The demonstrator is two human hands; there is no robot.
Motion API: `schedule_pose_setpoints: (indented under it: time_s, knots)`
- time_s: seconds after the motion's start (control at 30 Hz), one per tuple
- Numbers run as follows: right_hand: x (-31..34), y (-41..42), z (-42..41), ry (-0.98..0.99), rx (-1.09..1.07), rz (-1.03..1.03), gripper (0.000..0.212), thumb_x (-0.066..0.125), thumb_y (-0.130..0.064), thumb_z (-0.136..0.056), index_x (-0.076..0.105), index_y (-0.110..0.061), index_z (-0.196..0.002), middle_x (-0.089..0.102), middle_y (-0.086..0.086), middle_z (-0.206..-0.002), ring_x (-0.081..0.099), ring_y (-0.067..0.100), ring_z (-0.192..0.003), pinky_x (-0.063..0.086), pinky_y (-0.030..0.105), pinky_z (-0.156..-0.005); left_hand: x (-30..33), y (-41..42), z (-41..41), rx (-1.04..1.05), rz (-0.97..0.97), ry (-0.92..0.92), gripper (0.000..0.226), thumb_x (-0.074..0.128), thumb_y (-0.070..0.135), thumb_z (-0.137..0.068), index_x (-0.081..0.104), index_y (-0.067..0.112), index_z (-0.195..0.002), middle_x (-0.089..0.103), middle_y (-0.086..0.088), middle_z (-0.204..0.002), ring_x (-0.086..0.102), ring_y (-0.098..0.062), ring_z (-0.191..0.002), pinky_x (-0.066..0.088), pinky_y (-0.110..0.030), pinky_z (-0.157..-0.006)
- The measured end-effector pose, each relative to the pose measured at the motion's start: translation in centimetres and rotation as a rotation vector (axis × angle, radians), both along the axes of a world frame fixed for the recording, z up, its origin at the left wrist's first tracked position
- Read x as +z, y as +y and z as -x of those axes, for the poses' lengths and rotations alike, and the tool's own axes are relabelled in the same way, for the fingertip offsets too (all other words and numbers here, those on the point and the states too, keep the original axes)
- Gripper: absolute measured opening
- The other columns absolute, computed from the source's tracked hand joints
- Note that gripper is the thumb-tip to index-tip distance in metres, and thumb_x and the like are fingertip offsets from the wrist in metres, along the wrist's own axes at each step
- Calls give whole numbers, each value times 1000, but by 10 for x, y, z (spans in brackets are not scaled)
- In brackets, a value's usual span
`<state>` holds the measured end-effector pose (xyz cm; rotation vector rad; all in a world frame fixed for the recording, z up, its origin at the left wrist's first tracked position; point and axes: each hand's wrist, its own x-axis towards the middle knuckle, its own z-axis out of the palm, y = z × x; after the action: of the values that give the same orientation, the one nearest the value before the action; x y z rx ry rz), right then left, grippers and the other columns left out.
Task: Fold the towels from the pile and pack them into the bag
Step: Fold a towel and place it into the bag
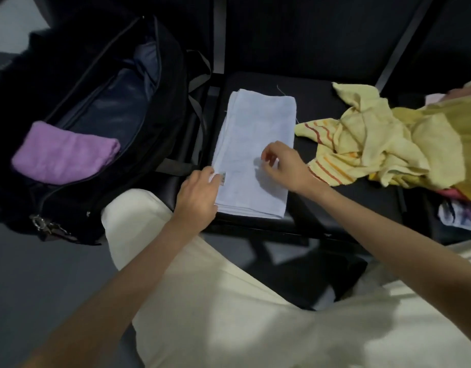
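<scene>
A pale blue towel (255, 134) lies folded into a long strip on the black seat (335, 203). My left hand (198, 195) rests at its near left edge, fingers curled onto the edge beside a small label. My right hand (285, 168) hovers over the towel's right side with fingers loosely curled; whether it pinches the cloth I cannot tell. At the left stands an open black bag (138, 107), and a folded purple towel (64, 158) lies in its mouth. The pile of unfolded yellow towels (383, 144) sits at the right.
More crumpled cloth in pink and white (457, 211) lies at the far right edge of the seat. The bag's straps (200, 83) hang between bag and towel. My legs in light trousers (229, 301) fill the foreground.
</scene>
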<state>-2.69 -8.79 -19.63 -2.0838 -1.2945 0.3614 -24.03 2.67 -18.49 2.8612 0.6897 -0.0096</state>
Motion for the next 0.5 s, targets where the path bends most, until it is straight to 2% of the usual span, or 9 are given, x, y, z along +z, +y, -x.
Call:
schedule_pose_setpoints:
  time_s: [0.07, 0.17, 0.27, 0.33, 0.5]
  knots:
    - [-2, -36, 15, 7, 62, 20, 18, 70, -20, -79, 61, -10, -91, 57, 0, -89, 56, 14, -76, 42, 22, -67, 0, -3, -4, -128, 6, 43, 51, 69, 15, -79, 52, 14, -127, 42, -5, -139, 42, -25, -124, 38, -36, -97]
    - [-9, -71, 27, -131, 218, 125, 44, 75, -45, -74, 64, -14, -103, 59, 1, -104, 56, 16, -94, 46, 27, -83, -4, -10, -9, -237, 53, 133, 53, 71, 31, -82, 52, 16, -128, 44, -1, -137, 40, -20, -128, 37, -34, -102]
    - [-16, -88, 31, -246, 307, 162, 55, 79, -42, -70, 61, -12, -111, 55, 6, -114, 54, 23, -103, 47, 33, -89, -8, -16, -10, -250, 38, 114, 54, 74, 33, -79, 51, 15, -125, 46, -1, -131, 42, -22, -125, 39, -35, -99]
    - [-18, -92, 35, -284, 306, 168, 52, 80, -38, -69, 60, -12, -110, 55, 6, -114, 52, 24, -102, 47, 34, -86, -7, -22, -9, -245, 25, 107, 54, 75, 37, -77, 52, 15, -121, 47, -1, -126, 43, -23, -118, 40, -35, -96]
    - [-20, -99, 47, -393, 329, 114, 23, 70, -15, -75, 66, -13, -98, 60, 5, -101, 55, 25, -88, 49, 37, -75, -7, -42, -7, -249, -109, 169, 59, 71, 51, -75, 47, 20, -119, 44, 2, -123, 42, -24, -111, 39, -34, -87]
